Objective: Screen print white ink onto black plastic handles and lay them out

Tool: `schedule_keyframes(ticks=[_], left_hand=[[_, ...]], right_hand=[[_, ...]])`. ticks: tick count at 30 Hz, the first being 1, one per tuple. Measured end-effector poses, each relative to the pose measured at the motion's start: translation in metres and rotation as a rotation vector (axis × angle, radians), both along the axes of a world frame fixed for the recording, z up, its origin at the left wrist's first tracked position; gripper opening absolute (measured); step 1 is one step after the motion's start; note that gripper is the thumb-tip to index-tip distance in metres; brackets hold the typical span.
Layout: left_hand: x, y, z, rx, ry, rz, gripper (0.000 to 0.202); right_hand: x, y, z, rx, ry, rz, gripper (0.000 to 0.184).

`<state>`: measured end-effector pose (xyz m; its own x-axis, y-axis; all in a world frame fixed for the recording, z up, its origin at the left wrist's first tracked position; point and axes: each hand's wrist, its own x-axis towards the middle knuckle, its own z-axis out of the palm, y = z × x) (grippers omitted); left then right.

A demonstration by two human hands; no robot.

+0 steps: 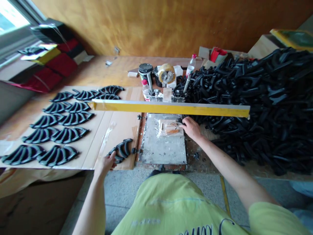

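My left hand is at the front edge of the cardboard, its fingers closed on the near end of a small group of black curved plastic parts. To the right, my right hand reaches to the right edge of the grey metal plate. Its thumb and forefinger are pinched together beside a small dark thing, too small to make out. Tape-covered orange-brown pieces lie on the plate by those fingertips. A long yellow bar crosses above the plate, just beyond my right hand.
Fanned rows of black curved parts lie on the cardboard sheet at left. A large heap of similar black parts fills the right side. Behind the bar stand bottles, a dark-lidded can and a tape roll.
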<state>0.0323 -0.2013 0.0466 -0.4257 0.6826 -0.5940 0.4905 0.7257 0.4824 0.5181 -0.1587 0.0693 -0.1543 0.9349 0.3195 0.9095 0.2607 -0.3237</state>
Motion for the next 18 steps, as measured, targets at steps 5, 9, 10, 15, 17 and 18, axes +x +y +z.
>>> schedule_keyframes(ticks=[5,9,10,15,17,18], left_hand=[[0.067,0.056,0.058,0.412,-0.209,-0.108,0.044],[0.127,0.084,0.109,0.689,-0.397,-0.186,0.046],[0.139,0.088,0.120,0.761,-0.455,-0.171,0.046],[0.184,0.098,0.155,0.931,-0.669,-0.158,0.054],[0.192,0.098,0.159,0.940,-0.671,-0.165,0.058],[0.193,0.097,0.158,0.946,-0.661,-0.160,0.060]], right_hand=[[-0.050,0.010,-0.006,-0.040,0.039,0.387,0.019],[-0.055,0.008,-0.015,-0.063,0.084,0.369,0.029],[-0.055,0.008,-0.016,-0.069,0.086,0.352,0.030],[-0.063,0.007,-0.017,-0.095,0.050,0.315,0.029],[-0.064,0.006,-0.012,-0.095,0.023,0.325,0.030],[-0.062,0.005,-0.010,-0.092,0.008,0.326,0.031]])
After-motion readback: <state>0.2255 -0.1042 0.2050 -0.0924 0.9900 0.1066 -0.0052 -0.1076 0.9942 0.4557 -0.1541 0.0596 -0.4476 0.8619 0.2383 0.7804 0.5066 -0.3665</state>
